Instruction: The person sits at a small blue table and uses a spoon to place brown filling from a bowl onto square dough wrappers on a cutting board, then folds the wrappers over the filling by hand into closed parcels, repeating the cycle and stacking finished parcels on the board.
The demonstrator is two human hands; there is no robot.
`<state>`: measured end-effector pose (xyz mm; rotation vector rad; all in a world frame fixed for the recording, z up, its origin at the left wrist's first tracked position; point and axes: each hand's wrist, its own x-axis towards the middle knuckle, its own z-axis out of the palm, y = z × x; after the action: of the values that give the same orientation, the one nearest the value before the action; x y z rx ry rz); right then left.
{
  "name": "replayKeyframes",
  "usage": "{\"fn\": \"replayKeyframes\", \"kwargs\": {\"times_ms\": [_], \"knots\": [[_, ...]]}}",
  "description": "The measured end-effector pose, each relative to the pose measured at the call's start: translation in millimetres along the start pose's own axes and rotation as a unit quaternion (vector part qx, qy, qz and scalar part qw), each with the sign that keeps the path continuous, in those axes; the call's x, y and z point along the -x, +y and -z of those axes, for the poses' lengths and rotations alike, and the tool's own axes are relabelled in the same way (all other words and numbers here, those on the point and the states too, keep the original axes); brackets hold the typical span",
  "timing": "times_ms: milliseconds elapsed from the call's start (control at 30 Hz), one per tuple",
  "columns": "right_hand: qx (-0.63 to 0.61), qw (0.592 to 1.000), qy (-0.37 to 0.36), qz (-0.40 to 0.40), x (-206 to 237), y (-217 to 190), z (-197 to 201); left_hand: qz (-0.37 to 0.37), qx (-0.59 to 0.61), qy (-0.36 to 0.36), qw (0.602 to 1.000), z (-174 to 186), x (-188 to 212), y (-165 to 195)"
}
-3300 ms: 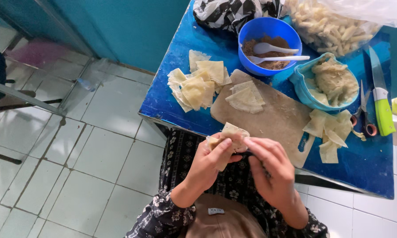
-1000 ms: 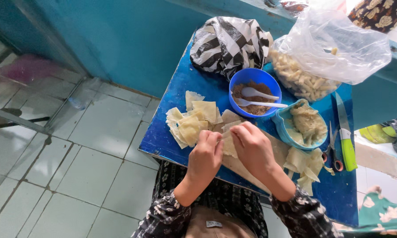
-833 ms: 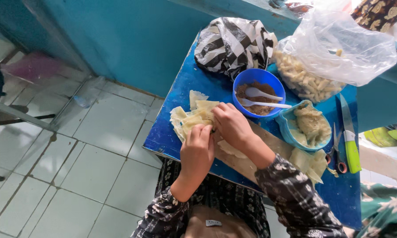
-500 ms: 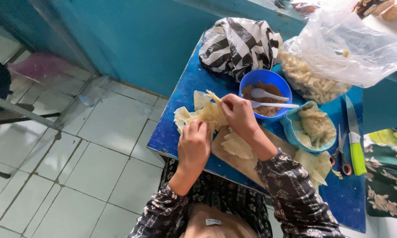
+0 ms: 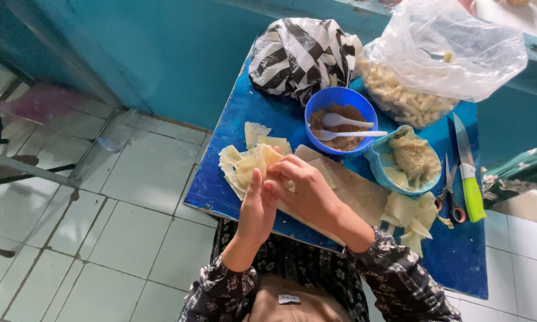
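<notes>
My left hand (image 5: pixel 257 210) and my right hand (image 5: pixel 301 189) meet over the left part of a small blue table (image 5: pixel 235 119). Together they pinch a pale folded dough wrapper (image 5: pixel 267 157) at the fingertips. Just beyond them lies a loose pile of pale dough wrappers (image 5: pixel 240 166). A wooden cutting board (image 5: pixel 358 191) lies under my right wrist. A blue bowl of brown filling (image 5: pixel 340 119) with two white spoons stands behind the board.
A light blue dish of pale paste (image 5: pixel 406 160), more wrappers (image 5: pixel 412 217), scissors (image 5: pixel 452 194) and a green-handled knife (image 5: pixel 468 173) lie to the right. A clear bag of fried pieces (image 5: pixel 426 71) and a striped bag (image 5: pixel 301 53) sit at the back. Tiled floor (image 5: pixel 125 197) lies left.
Both hands have moved left from the cutting board to the wrapper pile, carrying the folded wrapper. The camera has shifted, so the table sits more centred.
</notes>
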<state>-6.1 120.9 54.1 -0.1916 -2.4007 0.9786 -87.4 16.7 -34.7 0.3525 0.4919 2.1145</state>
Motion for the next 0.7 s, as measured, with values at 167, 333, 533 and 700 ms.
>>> {"fn": "replayKeyframes", "kwargs": {"times_ms": [167, 333, 533, 700], "knots": [[-0.05, 0.991, -0.002, -0.122, 3, 11, 11, 0.007, -0.075, -0.005, 0.997, -18, 11, -3], [-0.137, 0.983, 0.007, -0.118, 14, 19, 13, 0.001, -0.118, -0.035, 0.992, -36, 14, 2], [-0.291, 0.935, -0.016, -0.202, 28, 34, 16, -0.038, -0.158, 0.004, 0.987, -34, 4, -3], [-0.361, 0.902, 0.032, -0.233, 33, 51, 16, -0.036, -0.093, 0.045, 0.994, -25, 0, -7]]}}
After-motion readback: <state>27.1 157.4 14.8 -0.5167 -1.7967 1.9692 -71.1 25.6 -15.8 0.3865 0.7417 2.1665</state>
